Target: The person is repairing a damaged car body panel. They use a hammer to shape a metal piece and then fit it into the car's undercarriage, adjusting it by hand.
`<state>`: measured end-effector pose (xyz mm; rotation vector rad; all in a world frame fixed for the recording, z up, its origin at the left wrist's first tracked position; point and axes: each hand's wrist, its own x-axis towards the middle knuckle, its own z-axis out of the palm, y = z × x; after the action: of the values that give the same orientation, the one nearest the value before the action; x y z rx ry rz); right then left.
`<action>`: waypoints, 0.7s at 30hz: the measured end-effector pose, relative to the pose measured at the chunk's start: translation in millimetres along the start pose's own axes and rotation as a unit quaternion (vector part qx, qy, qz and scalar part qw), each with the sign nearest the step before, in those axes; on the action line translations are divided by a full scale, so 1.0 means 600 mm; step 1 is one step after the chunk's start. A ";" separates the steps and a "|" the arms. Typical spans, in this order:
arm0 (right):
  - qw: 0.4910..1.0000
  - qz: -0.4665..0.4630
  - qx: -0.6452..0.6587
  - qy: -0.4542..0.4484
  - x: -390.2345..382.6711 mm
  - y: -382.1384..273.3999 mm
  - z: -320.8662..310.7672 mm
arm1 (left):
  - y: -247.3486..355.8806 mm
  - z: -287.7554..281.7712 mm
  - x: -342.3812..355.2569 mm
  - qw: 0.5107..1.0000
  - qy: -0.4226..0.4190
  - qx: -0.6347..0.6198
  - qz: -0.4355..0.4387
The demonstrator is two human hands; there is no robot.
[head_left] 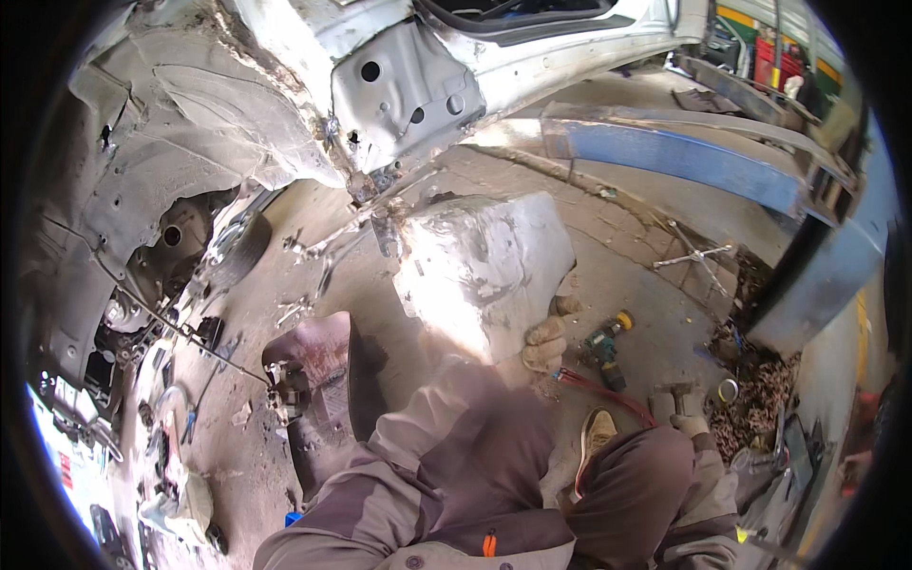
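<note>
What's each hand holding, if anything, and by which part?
Left hand: the pale metal panel, by its lower right edge. Right hand: a hammer, by its handle.

Left hand [544, 346]: tan-gloved, forward of the knees, fingers bent and closed in a grip. Left arm [404, 446]: grey-brown sleeve, reaching forward and rightward; wrist indistinct. Right hand [692, 426]: gloved, closed, just beyond the right knee [665, 456]. Right arm [708, 480]: sleeved, low, outside the right leg. Legs: brown trousers, knees bent. Shoe [596, 439]: one, tan, between the knees.
</note>
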<state>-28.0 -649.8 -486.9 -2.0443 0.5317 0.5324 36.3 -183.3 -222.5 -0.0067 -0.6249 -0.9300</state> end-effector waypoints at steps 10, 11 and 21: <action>0.964 -0.224 -0.140 0.027 0.124 -0.332 0.034 | 0.041 -0.022 0.006 0.995 0.044 0.042 0.073; 0.960 -0.263 -0.087 -0.040 0.080 -0.437 0.040 | 0.048 -0.008 -0.004 0.991 0.063 0.065 0.095; 0.763 -0.116 0.431 -0.468 -0.216 -0.735 0.219 | 0.036 0.047 -0.044 0.748 0.454 0.369 0.314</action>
<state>92.6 -305.3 -178.5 -0.7599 -0.1160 0.8617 27.0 -142.8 -206.9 0.8617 0.0024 0.0901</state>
